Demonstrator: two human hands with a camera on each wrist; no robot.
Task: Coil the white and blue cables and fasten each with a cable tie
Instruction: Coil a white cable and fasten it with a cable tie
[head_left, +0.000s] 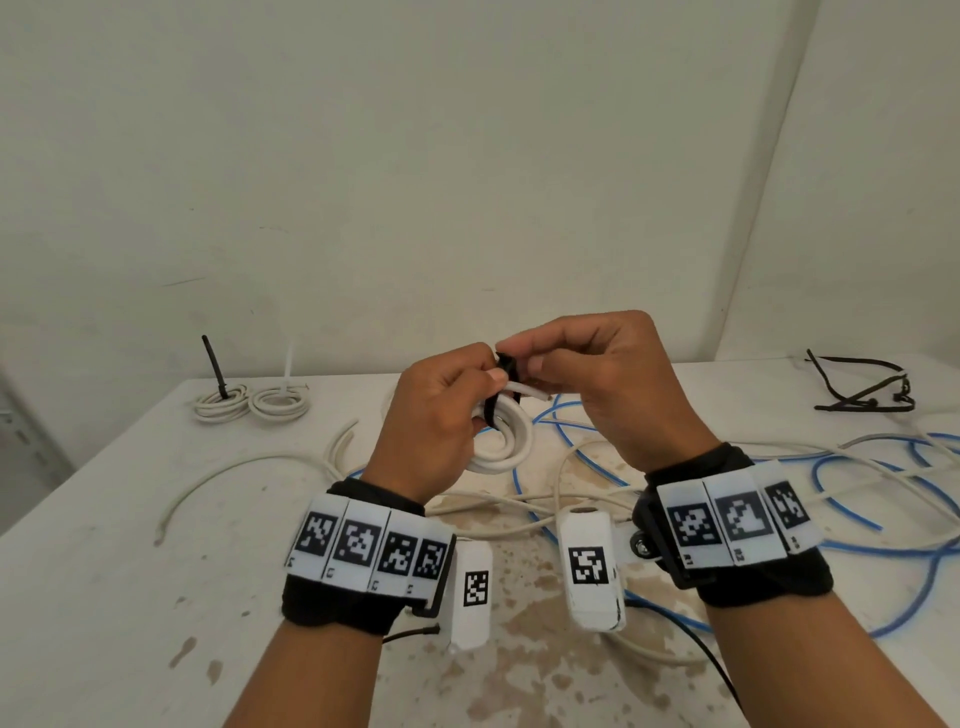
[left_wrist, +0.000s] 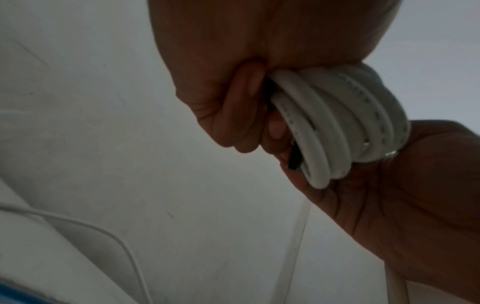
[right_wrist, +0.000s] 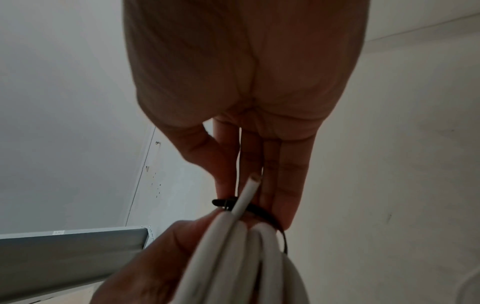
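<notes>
Near the far left corner of the desk (head_left: 104, 519), two finished white coils (head_left: 252, 401) lie side by side and touching, one with a black tie tail standing up, the other with a white one. A loose white cable (head_left: 228, 475) curves across the left part of the desk toward the middle.

Above the desk's middle, the left hand (head_left: 434, 421) holds a small white cable coil (head_left: 501, 441) off the surface, its fingers (left_wrist: 244, 115) curled round the stacked turns. A black cable tie (head_left: 500, 387) loops over the top of the coil, and the cable's cut end (right_wrist: 253, 178) pokes out beside it.

The right hand (head_left: 602, 379) meets the left at the coil's top, thumb and fingertips pinching the tie's head end; the other fingers (right_wrist: 288, 185) reach down beside the strap.

Blue cables (head_left: 841, 499) and more white cable sprawl tangled over the middle and right of the desk. Spare black ties (head_left: 865, 387) lie near the far right corner.
</notes>
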